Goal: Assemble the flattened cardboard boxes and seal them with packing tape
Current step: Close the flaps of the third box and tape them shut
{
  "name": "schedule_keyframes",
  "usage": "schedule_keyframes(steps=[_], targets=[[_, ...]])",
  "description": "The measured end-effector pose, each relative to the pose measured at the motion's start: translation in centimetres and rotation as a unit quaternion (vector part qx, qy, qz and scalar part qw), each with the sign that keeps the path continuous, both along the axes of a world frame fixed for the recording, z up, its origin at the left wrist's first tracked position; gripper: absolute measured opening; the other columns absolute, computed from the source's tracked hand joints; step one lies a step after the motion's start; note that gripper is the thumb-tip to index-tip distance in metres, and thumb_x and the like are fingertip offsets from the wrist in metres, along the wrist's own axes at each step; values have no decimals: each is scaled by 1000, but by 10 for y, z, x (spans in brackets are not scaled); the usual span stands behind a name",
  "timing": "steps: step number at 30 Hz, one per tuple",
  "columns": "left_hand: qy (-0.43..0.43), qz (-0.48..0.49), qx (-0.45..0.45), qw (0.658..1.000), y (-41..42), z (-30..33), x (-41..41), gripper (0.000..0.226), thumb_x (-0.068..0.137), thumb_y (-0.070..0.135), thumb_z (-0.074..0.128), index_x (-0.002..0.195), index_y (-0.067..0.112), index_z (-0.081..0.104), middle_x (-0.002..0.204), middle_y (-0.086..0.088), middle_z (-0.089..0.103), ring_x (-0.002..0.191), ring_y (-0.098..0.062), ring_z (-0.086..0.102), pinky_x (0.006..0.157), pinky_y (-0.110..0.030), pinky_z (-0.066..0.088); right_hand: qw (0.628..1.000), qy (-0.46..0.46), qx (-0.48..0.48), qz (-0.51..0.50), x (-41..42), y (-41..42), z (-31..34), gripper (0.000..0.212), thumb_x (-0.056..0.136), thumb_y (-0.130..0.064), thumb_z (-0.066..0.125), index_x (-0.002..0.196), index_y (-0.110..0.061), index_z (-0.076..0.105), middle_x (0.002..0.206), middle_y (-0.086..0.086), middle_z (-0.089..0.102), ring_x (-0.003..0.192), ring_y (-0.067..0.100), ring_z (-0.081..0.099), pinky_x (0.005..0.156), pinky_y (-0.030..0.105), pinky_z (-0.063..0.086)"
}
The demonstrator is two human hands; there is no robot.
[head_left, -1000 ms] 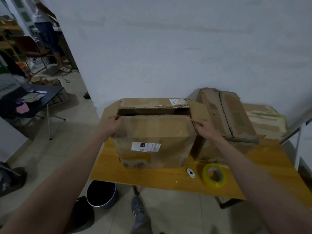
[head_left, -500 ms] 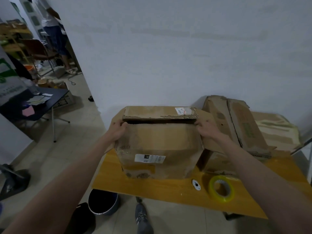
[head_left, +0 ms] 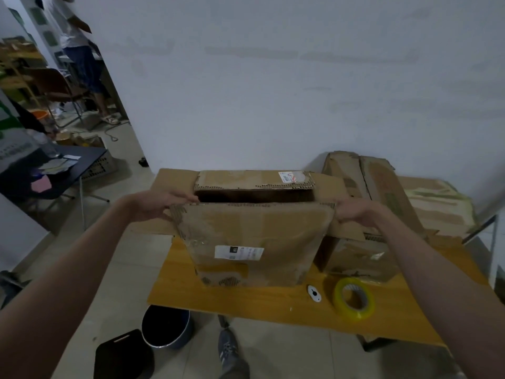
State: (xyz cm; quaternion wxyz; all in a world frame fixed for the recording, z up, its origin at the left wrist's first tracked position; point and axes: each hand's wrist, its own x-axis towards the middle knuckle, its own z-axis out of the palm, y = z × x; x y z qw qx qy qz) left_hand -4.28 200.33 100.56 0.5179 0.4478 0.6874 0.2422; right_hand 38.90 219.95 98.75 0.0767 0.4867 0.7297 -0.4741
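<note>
On the wooden table [head_left: 246, 299], both hands hold a cardboard box [head_left: 254, 242].
Left hand [head_left: 161, 205] and right hand [head_left: 355, 213] each grip a top corner of its near flap; a tape roll [head_left: 354, 298] lies nearby.

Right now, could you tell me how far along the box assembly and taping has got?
Done: the front box stands opened up on the table. In hand: the left hand and right hand grip its near top flap's corners; the top is open. Left: the tape roll lies untouched, and the box behind awaits.
</note>
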Motion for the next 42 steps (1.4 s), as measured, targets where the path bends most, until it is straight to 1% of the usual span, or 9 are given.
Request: schedule_keyframes(steps=[2, 6, 9, 17, 20, 24, 28, 33, 42], targets=[[48, -83, -30, 995, -2, 2, 3, 64, 74, 49, 79, 133, 38, 56, 154, 3, 37, 143, -23, 34, 105, -38, 40, 998, -3, 39, 55, -5, -6, -3, 58, 90, -5, 66, 136, -36, 49, 154, 0, 32, 145, 27, 24, 118, 50, 23], [247, -195, -94, 945, 2, -13, 24, 121, 63, 53, 87, 157, 39, 13, 166, 5, 0, 153, -26, 5, 121, -48, 15, 976, -76, 147, 139, -9, -10, -15, 97, 74, -54, 80, 153, -38, 26, 165, -3, 10, 152, 27, 9, 121, 53, 16], [363, -230, -100, 898, 4, -37, 34, 147, 50, 64, 86, 157, 32, -10, 163, 5, -23, 152, -23, -12, 124, -49, 8, 963, -106, 192, 155, -10, -10, -34, 119, 63, -64, 82, 156, -40, 12, 167, -6, -3, 153, 28, -6, 121, 60, 11], [493, -105, 20, 863, -5, -95, 50, 146, 58, 63, 86, 157, 21, -13, 164, 1, -21, 151, -32, -12, 121, -55, 19, 881, -209, 377, 193, -20, -30, -67, 125, 63, -64, 81, 158, -31, 7, 165, 5, -1, 147, 37, 6, 117, 56, 26], [482, -136, -14, 865, 3, -84, 42, 151, 54, 65, 86, 156, 24, -17, 163, 1, -25, 150, -37, -13, 119, -60, 20, 908, -185, 318, 202, -21, -20, -57, 125, 58, -77, 75, 157, -37, 10, 165, 2, 2, 148, 36, 4, 117, 58, 22], [452, -160, -61, 876, 14, -69, 42, 157, 49, 69, 86, 153, 29, -26, 161, -3, -29, 148, -41, -18, 117, -63, 16, 950, -131, 232, 160, -31, 14, -42, 121, 50, -107, 28, 152, -43, 27, 163, 2, 21, 150, 34, 9, 118, 63, 12], [467, -136, -85, 870, 24, -70, 48, 162, 48, 64, 89, 151, 26, -30, 163, -10, -24, 149, -41, -16, 119, -61, 16, 933, -139, 299, 141, -42, 41, -37, 74, 90, -74, 40, 154, -42, 20, 164, 3, 23, 149, 35, 22, 119, 59, 18], [481, -127, -85, 863, 27, -70, 49, 162, 49, 61, 91, 152, 24, -29, 163, -11, -23, 149, -40, -16, 120, -59, 16, 942, -15, 326, 76, -63, 51, -22, 82, 97, -25, 61, 156, -41, 6, 162, 16, 10, 128, 36, 50, 105, 43, 44], [474, -118, -61, 870, 22, -71, 47, 158, 50, 60, 90, 154, 23, -23, 163, -5, -25, 150, -39, -14, 120, -59, 17, 923, -143, 353, 59, -86, 101, -9, 83, 99, -32, 51, 157, -37, -7, 163, 8, 7, 111, 37, 61, 90, 43, 53]])
